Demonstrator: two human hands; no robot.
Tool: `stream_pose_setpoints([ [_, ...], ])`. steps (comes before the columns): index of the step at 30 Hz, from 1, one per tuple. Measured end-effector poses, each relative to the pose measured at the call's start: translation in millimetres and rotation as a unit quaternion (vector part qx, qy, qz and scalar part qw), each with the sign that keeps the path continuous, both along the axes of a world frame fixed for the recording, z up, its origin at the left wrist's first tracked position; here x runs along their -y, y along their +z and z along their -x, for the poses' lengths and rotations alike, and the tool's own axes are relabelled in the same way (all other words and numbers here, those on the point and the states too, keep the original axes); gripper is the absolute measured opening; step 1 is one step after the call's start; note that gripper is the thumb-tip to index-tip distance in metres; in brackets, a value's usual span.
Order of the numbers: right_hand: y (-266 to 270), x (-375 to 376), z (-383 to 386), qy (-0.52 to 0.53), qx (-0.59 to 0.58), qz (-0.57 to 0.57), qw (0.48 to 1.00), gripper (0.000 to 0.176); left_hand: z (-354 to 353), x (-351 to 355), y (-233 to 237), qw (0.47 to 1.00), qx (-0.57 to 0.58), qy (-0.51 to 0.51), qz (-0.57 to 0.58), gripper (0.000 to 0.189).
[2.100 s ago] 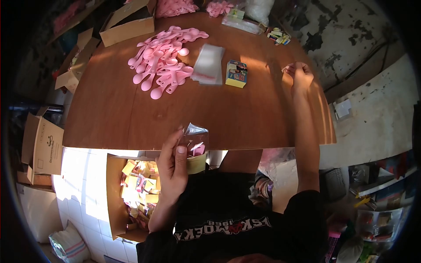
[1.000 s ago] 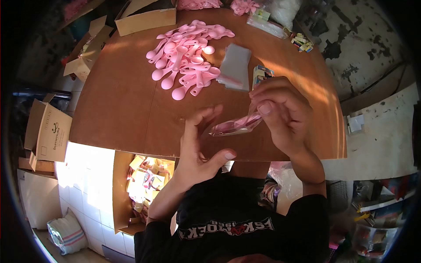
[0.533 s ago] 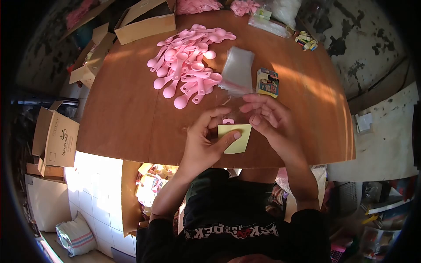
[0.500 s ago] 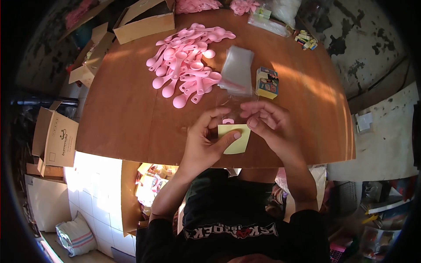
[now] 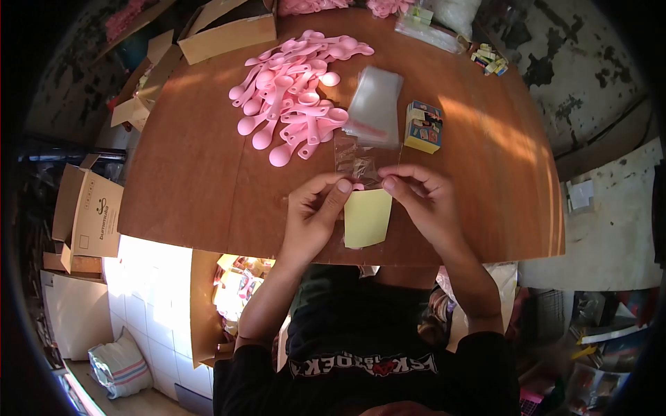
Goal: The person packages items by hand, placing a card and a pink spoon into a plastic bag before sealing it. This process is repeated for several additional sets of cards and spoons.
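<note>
Between my hands is a small clear plastic bag, its thin film spread upward past my fingertips. A pale yellow card lies in or against its lower part; the film is hard to see there. Just above the card shows a small pink end piece, like a spoon handle; the rest of it is hidden. My left hand pinches the bag at its left side between thumb and fingers. At the right side, my right hand pinches the film beside the card's top corner.
A heap of pink measuring spoons covers the left middle of the wooden table. Flat clear bags and a stack of printed cards lie beyond my hands. Cardboard boxes stand around the table's left side.
My left thumb has moved off the card's face to the bag's left edge. My right fingers have closed on the film, and the bag's upper part is now spread out.
</note>
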State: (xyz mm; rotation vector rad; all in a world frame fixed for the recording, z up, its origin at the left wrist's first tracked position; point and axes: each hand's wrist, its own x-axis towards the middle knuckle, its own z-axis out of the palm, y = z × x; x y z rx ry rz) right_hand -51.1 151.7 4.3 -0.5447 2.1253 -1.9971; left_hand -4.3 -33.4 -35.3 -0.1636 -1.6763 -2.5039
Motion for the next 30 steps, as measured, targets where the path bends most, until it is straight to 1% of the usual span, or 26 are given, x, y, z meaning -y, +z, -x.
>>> stream_pose_setpoints([
  [4, -3.4, -2.4, 2.3, -0.001, -0.004, 0.036, 0.999, 0.018, -1.9, -0.5, 4.4, 0.999, 0.031, 0.022, -0.001, 0.023],
  [6, -3.3, -6.3, 3.7, 0.033, -0.012, 0.016, 0.999, 0.016, -0.8, 6.0, 1.1, 1.000, -0.010, -0.001, 0.024, 0.022],
  [7, -1.4, -7.7, 3.6, 0.033, -0.013, 0.016, 0.999, 0.016, -1.8, 8.4, 2.4, 1.000, -0.010, 0.000, 0.024, 0.022],
  [9, 3.7, -10.2, 2.7, 0.062, 0.046, 0.032, 0.996, 0.015, -5.0, 12.7, 6.0, 0.999, 0.021, -0.030, 0.000, 0.020],
  [10, 3.7, -12.3, 3.1, 0.063, 0.045, 0.032, 0.996, 0.015, -5.9, 14.4, 5.9, 0.999, 0.021, -0.029, 0.000, 0.020],
  [12, 2.4, -16.5, 4.8, 0.103, -0.005, 0.005, 0.995, 0.015, -7.2, 17.4, 5.9, 0.998, -0.010, -0.056, 0.000, 0.022],
  [13, 0.7, -17.7, 6.4, 0.104, -0.006, 0.005, 0.995, 0.015, -7.5, 18.9, 5.1, 0.998, -0.011, -0.055, 0.000, 0.022],
  [15, -3.0, -18.9, 9.7, 0.162, -0.086, 0.033, 0.983, 0.017, -7.8, 22.0, 1.4, 0.996, -0.047, -0.079, 0.004, 0.020],
  [16, -1.9, -19.1, 8.5, 0.162, -0.085, 0.033, 0.982, 0.017, -8.2, 24.0, -0.8, 0.996, -0.047, -0.078, 0.003, 0.020],
  [18, 1.8, -19.0, 5.8, 0.173, -0.082, 0.021, 0.981, 0.019, -8.1, 27.7, -4.3, 0.990, -0.099, -0.085, 0.053, 0.020],
  [19, 1.5, -18.6, 4.8, 0.174, -0.081, 0.022, 0.981, 0.019, -8.9, 28.8, -3.5, 0.990, -0.099, -0.085, 0.053, 0.020],
  [21, 0.8, -17.0, 2.7, 0.170, -0.080, 0.027, 0.982, 0.019, -11.4, 30.2, -0.4, 0.991, -0.048, -0.118, -0.027, 0.019],
  [22, 2.1, -16.2, 1.1, 0.171, -0.079, 0.027, 0.982, 0.019, -12.6, 29.2, 0.0, 0.992, -0.047, -0.118, -0.027, 0.019],
  [24, 6.1, -14.1, -2.6, 0.168, -0.022, 0.057, 0.984, 0.014, -14.2, 26.5, 0.8, 0.992, -0.072, -0.094, -0.037, 0.016],
  [25, 6.0, -11.8, -5.4, 0.169, -0.021, 0.057, 0.984, 0.014, -17.2, 26.4, 2.5, 0.992, -0.071, -0.093, -0.037, 0.016],
  [27, 5.0, -5.4, -12.4, 0.145, -0.088, 0.015, 0.985, 0.013, -29.7, 25.6, 9.0, 0.993, -0.037, -0.082, 0.076, 0.022],
  [28, 8.4, -3.5, -14.1, 0.149, -0.160, -0.047, 0.975, 0.016, -38.7, 29.7, 11.5, 0.991, -0.009, -0.080, 0.105, 0.031],
  [29, 12.7, -2.9, -14.8, 0.183, -0.216, -0.080, 0.956, 0.018, -47.1, 31.5, 6.0, 0.992, -0.057, -0.056, 0.097, 0.028],
  [30, 20.3, -2.1, -17.2, 0.202, -0.210, -0.106, 0.951, 0.019, -61.8, 40.1, 10.2, 0.987, -0.060, -0.040, 0.143, 0.026],
])
